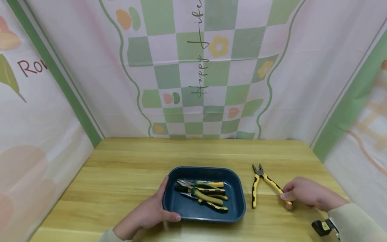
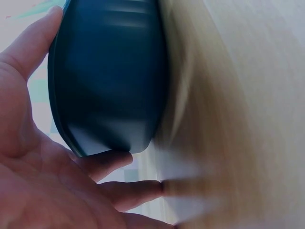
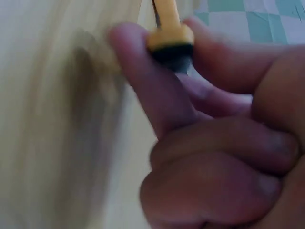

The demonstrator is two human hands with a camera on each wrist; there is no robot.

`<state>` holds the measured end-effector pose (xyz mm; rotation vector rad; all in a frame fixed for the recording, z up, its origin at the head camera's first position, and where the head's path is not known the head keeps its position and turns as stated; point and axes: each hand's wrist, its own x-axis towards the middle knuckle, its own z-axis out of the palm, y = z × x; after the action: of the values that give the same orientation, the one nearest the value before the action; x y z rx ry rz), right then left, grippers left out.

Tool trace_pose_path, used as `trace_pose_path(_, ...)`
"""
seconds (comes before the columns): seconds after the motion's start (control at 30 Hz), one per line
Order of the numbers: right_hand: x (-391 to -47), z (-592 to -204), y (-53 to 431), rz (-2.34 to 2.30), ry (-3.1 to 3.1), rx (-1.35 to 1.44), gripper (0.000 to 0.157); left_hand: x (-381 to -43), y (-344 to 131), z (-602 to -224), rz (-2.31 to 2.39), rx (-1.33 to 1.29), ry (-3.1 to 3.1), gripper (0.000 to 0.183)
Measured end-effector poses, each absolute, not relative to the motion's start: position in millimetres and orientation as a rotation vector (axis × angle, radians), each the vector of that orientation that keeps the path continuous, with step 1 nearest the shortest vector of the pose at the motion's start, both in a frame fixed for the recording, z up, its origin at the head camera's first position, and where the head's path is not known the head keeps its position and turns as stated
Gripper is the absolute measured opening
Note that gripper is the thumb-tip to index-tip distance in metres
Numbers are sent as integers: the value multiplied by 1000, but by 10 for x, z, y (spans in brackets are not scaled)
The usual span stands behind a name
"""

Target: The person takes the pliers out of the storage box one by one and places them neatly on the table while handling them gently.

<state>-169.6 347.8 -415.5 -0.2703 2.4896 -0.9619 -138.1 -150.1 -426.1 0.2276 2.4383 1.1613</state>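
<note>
Pinching spread pliers (image 1: 273, 184) by 1 handle end (image 1: 289, 203), toward the bench's (image 1: 127, 174) right edge.
The right hand (image 1: 305, 193) grips there; the left hand (image 1: 152, 210), fingers extended, braces the blue tray (image 1: 193, 212). Pliers look stiff, fairly heavy, best held near the pivot (image 1: 259, 172). Backdrop (image 1: 217, 72) reads "Happy Life"; no brand legible.

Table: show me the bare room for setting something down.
Bare table: left of the tray, beyond the left grip; behind the tray, up to the cloth; a narrow strip between tray and open pliers. Crowded: inside the tray, where tools overlap, and where the right grip pinches one handle of the open pliers.
</note>
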Motion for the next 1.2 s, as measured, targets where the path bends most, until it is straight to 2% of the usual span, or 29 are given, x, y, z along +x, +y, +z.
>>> trace_pose_path(0.13,-1703,-4100,3362,-773,2604,-288,28,-1387,-1501,-4265,1164,234,2438,129)
trace_pose_path(0.33,-1724,-3927,3137,-369,2814,-224,89,-1398,-1497,-4269,1174,242,2434,129)
trace_pose_path(0.43,-1724,-3887,2988,-332,2825,-199,106,-1397,-1499,-4267,1180,236,2425,129)
trace_pose_path(0.5,-1714,-3899,2880,-315,2855,-208,112,-1392,-1500,-4267,1175,232,2424,129)
trace_pose_path(0.93,-1729,-4106,2491,-161,2924,-100,105,-1388,-1502,-4290,1169,244,2447,128)
trace_pose_path(1.0,-1733,-4101,2475,-151,2911,-102,100,-1387,-1506,-4289,1172,242,2448,129)
trace_pose_path(1.1,-1727,-4091,2465,-177,2898,-124,84,-1379,-1506,-4280,1178,243,2449,129)
trace_pose_path(1.2,-1721,-4089,2469,-193,2881,-152,78,-1376,-1504,-4278,1180,248,2453,129)
